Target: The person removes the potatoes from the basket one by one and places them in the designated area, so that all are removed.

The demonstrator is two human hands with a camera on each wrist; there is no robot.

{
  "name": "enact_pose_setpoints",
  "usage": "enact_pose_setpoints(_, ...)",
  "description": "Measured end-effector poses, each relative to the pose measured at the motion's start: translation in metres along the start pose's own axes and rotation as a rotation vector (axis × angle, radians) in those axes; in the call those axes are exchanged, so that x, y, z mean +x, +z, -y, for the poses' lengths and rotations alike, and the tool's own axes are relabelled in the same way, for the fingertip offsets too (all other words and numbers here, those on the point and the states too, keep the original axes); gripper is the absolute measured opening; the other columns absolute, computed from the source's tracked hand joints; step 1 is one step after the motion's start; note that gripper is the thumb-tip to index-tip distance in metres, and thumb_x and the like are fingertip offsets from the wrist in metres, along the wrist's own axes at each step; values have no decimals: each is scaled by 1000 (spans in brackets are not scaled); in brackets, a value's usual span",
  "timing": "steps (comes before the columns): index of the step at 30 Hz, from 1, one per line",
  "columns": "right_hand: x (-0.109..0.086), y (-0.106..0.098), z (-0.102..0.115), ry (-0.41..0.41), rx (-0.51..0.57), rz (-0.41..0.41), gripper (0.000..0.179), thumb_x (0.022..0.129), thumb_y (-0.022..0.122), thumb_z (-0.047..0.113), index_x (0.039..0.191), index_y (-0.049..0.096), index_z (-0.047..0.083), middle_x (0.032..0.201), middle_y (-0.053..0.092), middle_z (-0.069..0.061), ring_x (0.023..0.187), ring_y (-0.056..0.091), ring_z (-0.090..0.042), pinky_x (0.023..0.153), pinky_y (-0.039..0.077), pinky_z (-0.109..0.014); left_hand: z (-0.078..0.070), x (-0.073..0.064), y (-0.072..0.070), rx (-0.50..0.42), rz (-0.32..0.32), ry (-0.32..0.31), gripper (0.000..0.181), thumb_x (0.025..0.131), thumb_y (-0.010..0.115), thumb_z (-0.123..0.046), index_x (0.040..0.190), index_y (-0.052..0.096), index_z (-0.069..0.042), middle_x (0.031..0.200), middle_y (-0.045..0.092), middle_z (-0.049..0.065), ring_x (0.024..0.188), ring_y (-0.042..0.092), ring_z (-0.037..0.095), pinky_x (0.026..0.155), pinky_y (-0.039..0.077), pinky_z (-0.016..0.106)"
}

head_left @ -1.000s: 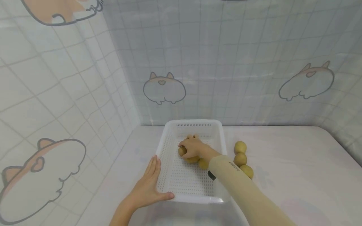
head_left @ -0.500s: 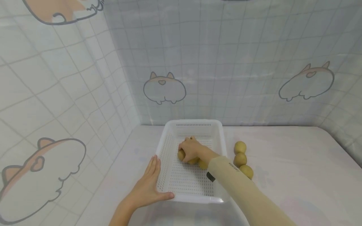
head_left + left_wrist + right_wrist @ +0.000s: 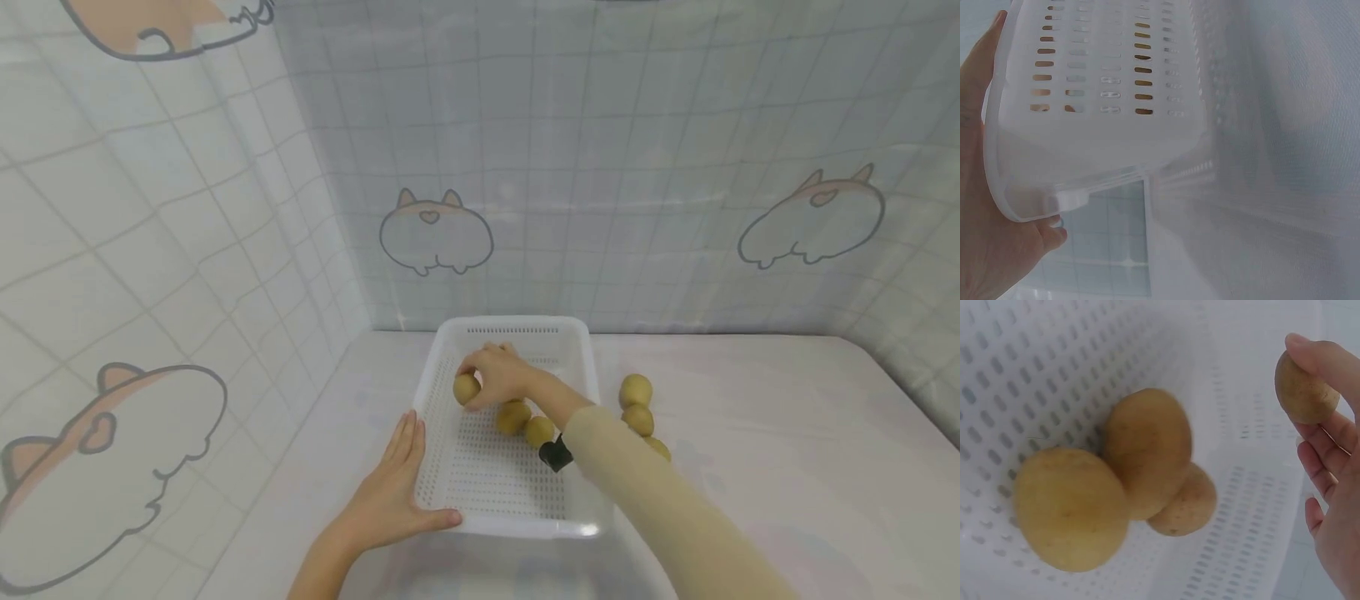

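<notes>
My right hand (image 3: 501, 373) pinches a brown potato (image 3: 467, 389) between thumb and fingers, above the floor of a white perforated plastic basket (image 3: 517, 530). In the right wrist view the held potato (image 3: 1305, 394) is raised apart from three others lying together: a large pale potato (image 3: 1069, 509), a browner potato (image 3: 1147, 450) and a smaller potato (image 3: 1185, 503). The right hand hides the smaller one in the head view. My left hand (image 3: 386, 504) rests on the basket's near left corner, fingers straight along the left rim and thumb on the front rim.
To the right of the basket, several potatoes sit in a row on the white tabletop (image 3: 765, 433); the far potato (image 3: 636, 390) shows most fully, while the right sleeve (image 3: 652, 492) partly covers the nearest. Patterned curtains (image 3: 600, 208) stand behind and at the sides.
My right hand has lifted one potato from the group and moved it up and left inside the basket. Two potatoes beneath show more fully. The left hand stays in place.
</notes>
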State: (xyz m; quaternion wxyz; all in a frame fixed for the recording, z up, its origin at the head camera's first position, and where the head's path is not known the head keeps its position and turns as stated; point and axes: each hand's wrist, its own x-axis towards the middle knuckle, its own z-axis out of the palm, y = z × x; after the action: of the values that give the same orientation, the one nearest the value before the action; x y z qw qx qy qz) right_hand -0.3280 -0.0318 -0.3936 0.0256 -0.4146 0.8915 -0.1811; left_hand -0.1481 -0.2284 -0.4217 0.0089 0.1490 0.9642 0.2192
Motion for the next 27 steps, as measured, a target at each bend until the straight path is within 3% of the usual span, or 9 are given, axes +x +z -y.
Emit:
enact_pose_setpoints(5, -2, -7, 5, -35, -14, -59, 47, 72, 81, 46, 110, 68, 21, 103, 66, 13, 95, 48, -8, 85, 32, -32, -1, -1, 0, -4, 5, 0, 133, 67, 69, -73, 148, 5, 10, 157, -12, 22, 145, -8, 35, 112, 16, 52)
enact_pose_setpoints(11, -12, -24, 18, -68, -77, -215, 49, 69, 80, 53, 105, 69, 22, 99, 67, 15, 96, 51, -7, 89, 35, -33, -5, -2, -4, -20, 20, 1, 132, 68, 69, -73, 148, 4, 11, 157, -12, 22, 145, -8, 37, 112, 15, 54)
enact_pose_setpoints(18, -28, -44, 28, -151, 20, -400, 52, 66, 86, 45, 108, 69, 17, 102, 68, 11, 95, 53, -9, 90, 35, -36, -5, -2, -5, -22, 16, 6, 132, 69, 69, -73, 148, 5, 11, 157, -11, 22, 145, -6, 39, 111, 16, 56)
enact_pose_setpoints(27, -45, -54, 31, -242, 77, -543, 54, 64, 89, 41, 109, 70, 17, 103, 69, 9, 96, 51, -11, 86, 35, -35, -2, -1, -1, -20, -3, 26, 132, 68, 69, -73, 148, 6, 12, 157, -10, 24, 144, -5, 40, 110, 18, 57)
